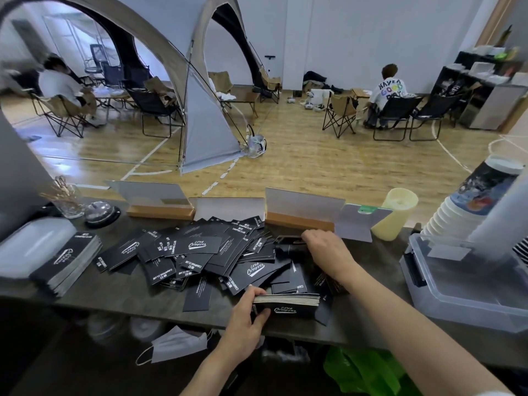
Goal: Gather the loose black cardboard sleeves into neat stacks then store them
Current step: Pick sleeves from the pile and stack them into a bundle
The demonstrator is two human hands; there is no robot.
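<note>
Two hands: left hand (pixel 248 313) grips sleeve stack (pixel 286 303); right hand (pixel 327 250) fingertips hidden among loose sleeves (pixel 200 247), grasp unclear.

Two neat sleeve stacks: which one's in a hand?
The small stack nearest the camera, gripped by the left hand; the taller stack at far left lies untouched.
</note>
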